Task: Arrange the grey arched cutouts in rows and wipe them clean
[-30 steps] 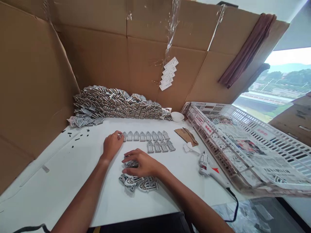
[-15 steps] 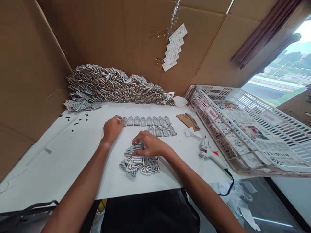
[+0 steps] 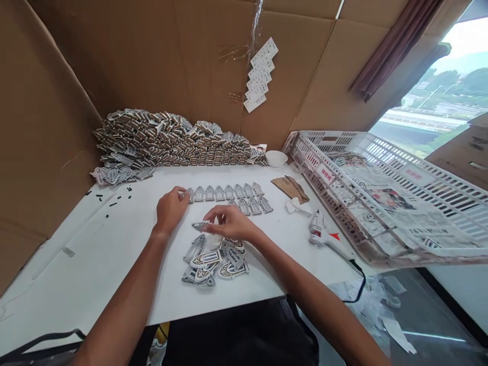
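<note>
My right fingers (image 3: 217, 216) pinch a grey arched metal piece (image 3: 200, 226) just above the loose pile (image 3: 213, 267) on the white surface (image 3: 95, 269); my left hand (image 3: 171, 209) hides the row's end piece (image 3: 189, 195), so I cannot tell whether it grips.

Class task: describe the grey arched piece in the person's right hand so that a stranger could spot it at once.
On the white table, find the loose heap of arched pieces nearest the person. Just above it, the right hand pinches one grey arched piece. Unlike its neighbours lying in the heap, it is held up in the fingers, its end poking out to the left.
</note>
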Demonstrator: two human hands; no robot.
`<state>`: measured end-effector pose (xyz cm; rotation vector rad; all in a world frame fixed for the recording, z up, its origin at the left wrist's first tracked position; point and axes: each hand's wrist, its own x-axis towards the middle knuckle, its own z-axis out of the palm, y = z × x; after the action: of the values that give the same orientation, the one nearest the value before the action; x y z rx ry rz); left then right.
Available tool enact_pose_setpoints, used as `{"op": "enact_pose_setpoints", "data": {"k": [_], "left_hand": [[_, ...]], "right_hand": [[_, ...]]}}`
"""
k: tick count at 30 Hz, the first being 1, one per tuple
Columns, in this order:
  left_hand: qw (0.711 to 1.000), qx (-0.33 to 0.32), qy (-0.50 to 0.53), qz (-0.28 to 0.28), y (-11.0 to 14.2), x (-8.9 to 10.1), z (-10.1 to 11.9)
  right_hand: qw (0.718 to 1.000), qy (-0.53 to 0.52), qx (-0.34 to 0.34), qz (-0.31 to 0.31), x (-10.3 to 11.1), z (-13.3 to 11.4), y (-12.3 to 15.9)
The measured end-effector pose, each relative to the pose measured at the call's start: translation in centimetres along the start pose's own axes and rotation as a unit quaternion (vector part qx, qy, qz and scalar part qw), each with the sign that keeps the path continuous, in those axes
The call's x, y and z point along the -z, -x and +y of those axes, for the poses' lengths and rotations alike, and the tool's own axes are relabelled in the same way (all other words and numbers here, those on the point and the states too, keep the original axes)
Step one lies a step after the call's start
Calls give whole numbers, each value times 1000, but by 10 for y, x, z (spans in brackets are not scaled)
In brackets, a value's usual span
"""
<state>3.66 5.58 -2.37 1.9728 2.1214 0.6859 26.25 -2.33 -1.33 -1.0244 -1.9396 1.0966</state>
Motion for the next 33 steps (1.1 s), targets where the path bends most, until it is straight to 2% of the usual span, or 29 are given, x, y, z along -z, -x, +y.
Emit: {"op": "enact_pose_setpoints", "data": {"k": [2,4,6,10,18,24,33], "left_hand": [[1000,-1,-3,0,0,1,0],[1000,-1,-5,0,-1,1,1],[1000,-1,-6,1,-1,1,1],[1000,2,-9,0,-3,0,1],[1000,6,-15,-4,-3,-2,1],[1000,7,-13,-3,-2,-1,3],[1000,7,-9,-4,-2,0,3]], "right_hand": [[996,21,-20,78,6,3,-2],[985,85,-24,145,12,7,-2],[969,173,-31,171,14,9,-1],[942,296,-72,142,10,6,-2],[904,403,-99,106,6,3,-8],[897,419,-110,92,10,4,-5],[900,408,-117,100,12,6,-7]]}}
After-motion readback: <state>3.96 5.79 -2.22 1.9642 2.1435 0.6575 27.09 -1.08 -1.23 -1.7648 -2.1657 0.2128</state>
